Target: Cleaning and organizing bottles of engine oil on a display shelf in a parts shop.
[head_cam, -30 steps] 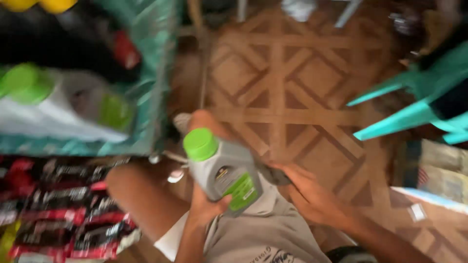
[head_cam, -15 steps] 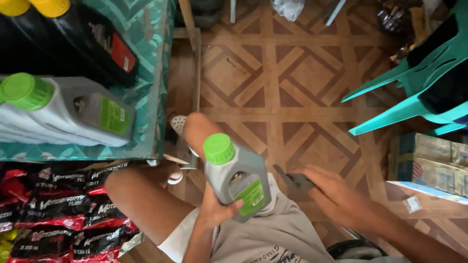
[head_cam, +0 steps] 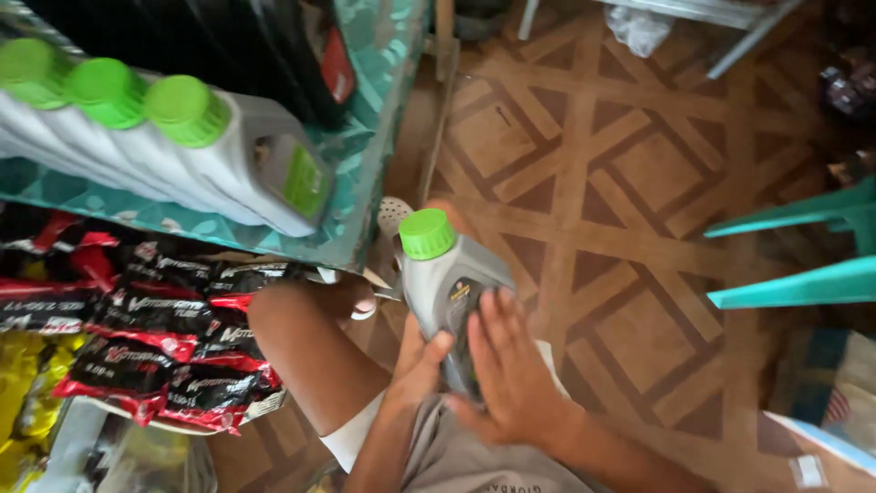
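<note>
I hold a grey plastic bottle [head_cam: 444, 274] with a green screw cap upright over my lap. My left hand [head_cam: 422, 365] grips it from below, thumb on its front. My right hand [head_cam: 509, 372] lies flat against the bottle's labelled side, fingers spread and covering most of the label. Similar grey bottles with green caps [head_cam: 196, 146] lie in a row on the teal patterned shelf [head_cam: 374, 137] to my upper left.
Dark bottles stand at the back of the shelf. Black and red packets [head_cam: 155, 338] and yellow packets [head_cam: 27, 402] fill the space below it at left. Teal plastic chair legs [head_cam: 803, 256] reach in at right over a brown patterned floor. My bare knee [head_cam: 292, 319] is beside the packets.
My right hand has moved from beside my lap onto the bottle's side. The view has shifted, bringing the shelf bottles closer.
</note>
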